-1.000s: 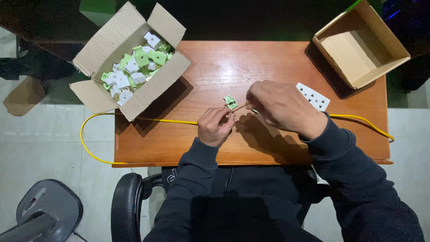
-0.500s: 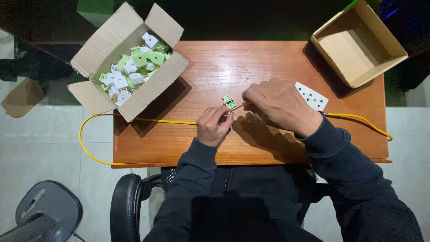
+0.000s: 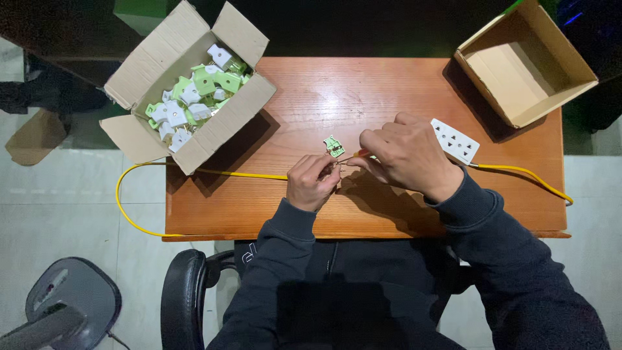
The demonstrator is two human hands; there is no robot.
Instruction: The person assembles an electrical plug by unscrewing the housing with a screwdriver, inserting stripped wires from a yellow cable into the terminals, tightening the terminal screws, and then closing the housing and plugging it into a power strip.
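Nearest us, we are sitting on a black padded chair (image 3: 184, 291), dark sleeves reaching over the front edge of the orange-brown wooden worktop (image 3: 389, 91). Our left hand (image 3: 312, 183) is closing its fingers on the end of the thin yellow cable (image 3: 240, 174), pinching it steady so the bare tip stays put. Our right hand (image 3: 405, 155) is gripping a small screwdriver with a red-orange handle (image 3: 357, 155), curled tight round it, tip pointing at the cable end; the tip itself is too small to make out. Just beyond the hands, the small green-and-white plug part (image 3: 334, 147) is lying on the worktop, close at reach. The white multi-socket strip (image 3: 455, 140) is resting beside the right hand. Farther back, the open cardboard box of green-and-white plugs (image 3: 188, 91) is sitting at far left, and the empty cardboard box (image 3: 525, 65) at far right.
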